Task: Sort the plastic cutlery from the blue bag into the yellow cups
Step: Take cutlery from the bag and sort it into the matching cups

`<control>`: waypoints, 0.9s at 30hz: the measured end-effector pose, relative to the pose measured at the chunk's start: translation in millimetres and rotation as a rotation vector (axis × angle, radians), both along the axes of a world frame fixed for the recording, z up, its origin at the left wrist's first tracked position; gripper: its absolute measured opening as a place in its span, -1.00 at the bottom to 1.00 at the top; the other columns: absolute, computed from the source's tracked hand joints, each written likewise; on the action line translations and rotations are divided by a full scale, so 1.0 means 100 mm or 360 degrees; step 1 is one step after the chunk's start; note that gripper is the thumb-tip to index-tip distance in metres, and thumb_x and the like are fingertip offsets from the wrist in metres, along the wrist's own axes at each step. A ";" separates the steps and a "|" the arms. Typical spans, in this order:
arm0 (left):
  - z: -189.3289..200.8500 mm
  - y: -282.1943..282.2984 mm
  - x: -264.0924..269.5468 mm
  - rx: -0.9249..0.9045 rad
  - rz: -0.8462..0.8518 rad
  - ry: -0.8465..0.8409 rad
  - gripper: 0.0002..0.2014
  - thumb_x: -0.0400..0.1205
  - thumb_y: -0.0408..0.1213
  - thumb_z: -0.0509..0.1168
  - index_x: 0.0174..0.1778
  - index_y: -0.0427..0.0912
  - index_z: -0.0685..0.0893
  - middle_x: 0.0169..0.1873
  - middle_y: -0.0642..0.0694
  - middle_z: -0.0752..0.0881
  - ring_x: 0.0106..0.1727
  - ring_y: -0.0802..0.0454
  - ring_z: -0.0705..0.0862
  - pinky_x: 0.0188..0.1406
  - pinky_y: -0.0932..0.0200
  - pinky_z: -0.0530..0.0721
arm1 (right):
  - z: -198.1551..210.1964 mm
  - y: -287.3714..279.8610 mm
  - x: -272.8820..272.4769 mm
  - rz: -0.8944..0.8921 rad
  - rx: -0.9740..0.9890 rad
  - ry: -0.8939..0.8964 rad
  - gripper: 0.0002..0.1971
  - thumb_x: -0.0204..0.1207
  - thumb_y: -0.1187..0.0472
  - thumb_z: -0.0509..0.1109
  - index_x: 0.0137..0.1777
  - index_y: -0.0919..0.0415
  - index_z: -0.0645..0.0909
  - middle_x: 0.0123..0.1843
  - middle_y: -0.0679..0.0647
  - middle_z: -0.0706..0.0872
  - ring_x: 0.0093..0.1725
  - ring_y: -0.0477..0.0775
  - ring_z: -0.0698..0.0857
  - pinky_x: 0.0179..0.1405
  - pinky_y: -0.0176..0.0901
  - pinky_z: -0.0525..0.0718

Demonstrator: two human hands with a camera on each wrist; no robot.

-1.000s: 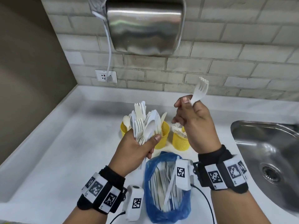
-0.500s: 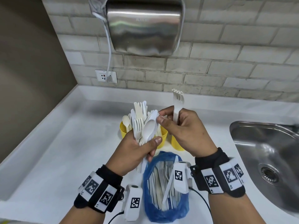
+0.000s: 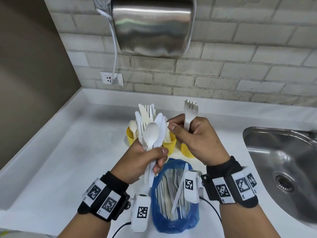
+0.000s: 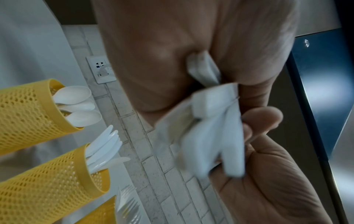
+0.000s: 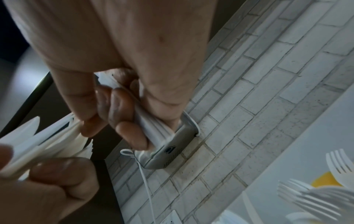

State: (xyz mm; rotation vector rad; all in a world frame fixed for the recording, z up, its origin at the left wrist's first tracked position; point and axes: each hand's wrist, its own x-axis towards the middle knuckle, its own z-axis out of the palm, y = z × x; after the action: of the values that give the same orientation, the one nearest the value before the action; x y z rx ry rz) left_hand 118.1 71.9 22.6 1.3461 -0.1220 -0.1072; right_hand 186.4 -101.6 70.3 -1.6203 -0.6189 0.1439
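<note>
L hand (image 3: 137, 162) gripped the mixed cutlery bunch (image 3: 151, 129) upright – fanned for picking – while R hand (image 3: 197, 140) held a fork (image 3: 189, 114) & pinched the next piece.

A white, smooth worktop (image 3: 72, 152) with a raised lip runs along a pale brick wall and meets a brown wall at the left; three yellow perforated plastic cups (image 3: 169, 145) stand in a row near its middle, one with white spoons, one with white knives, one with white forks; just in front of them sits an open blue plastic bag (image 3: 173, 224) filled with white plastic cutlery; a stainless steel sink (image 3: 277, 162) is set into the right end.
</note>
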 end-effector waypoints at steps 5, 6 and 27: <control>0.04 -0.06 0.02 0.0047 -0.0107 -0.0034 -0.77 0.64 -0.42 0.32 -0.36 -0.23 0.62 -0.53 -0.18 0.52 -0.56 -0.07 0.43 -0.45 0.14 0.49 | 0.09 -0.02 0.00 0.0040 0.0036 -0.0079 -0.58 0.67 0.25 0.46 -0.35 -0.24 0.80 -0.08 0.63 0.66 -0.31 0.23 0.50 -0.27 -0.06 0.44; 0.06 -0.07 0.03 0.0054 -0.0105 -0.0035 -0.77 0.65 -0.43 0.29 -0.36 -0.24 0.62 -0.53 -0.18 0.52 -0.55 -0.07 0.43 -0.45 0.14 0.50 | 0.10 -0.02 0.01 0.0040 0.0036 -0.0091 -0.55 0.68 0.25 0.46 -0.38 -0.25 0.79 -0.05 0.64 0.67 -0.29 0.22 0.51 -0.26 -0.05 0.44; 0.01 -0.07 -0.04 0.0210 -0.0003 -0.0092 -0.81 0.67 -0.38 0.31 -0.27 -0.17 0.70 -0.38 -0.23 0.66 -0.58 -0.06 0.52 -0.47 0.16 0.57 | -0.05 0.01 -0.07 -0.0308 0.0101 -0.0235 -0.73 0.64 0.34 0.43 -0.21 -0.03 0.76 -0.27 0.14 0.81 -0.27 -0.03 0.67 -0.23 -0.23 0.62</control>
State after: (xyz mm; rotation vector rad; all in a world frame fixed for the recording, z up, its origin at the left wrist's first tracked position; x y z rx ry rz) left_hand 114.2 65.3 24.0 1.4815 -0.1675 -0.0788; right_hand 179.8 -101.0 65.7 -1.6289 -0.5692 -0.1375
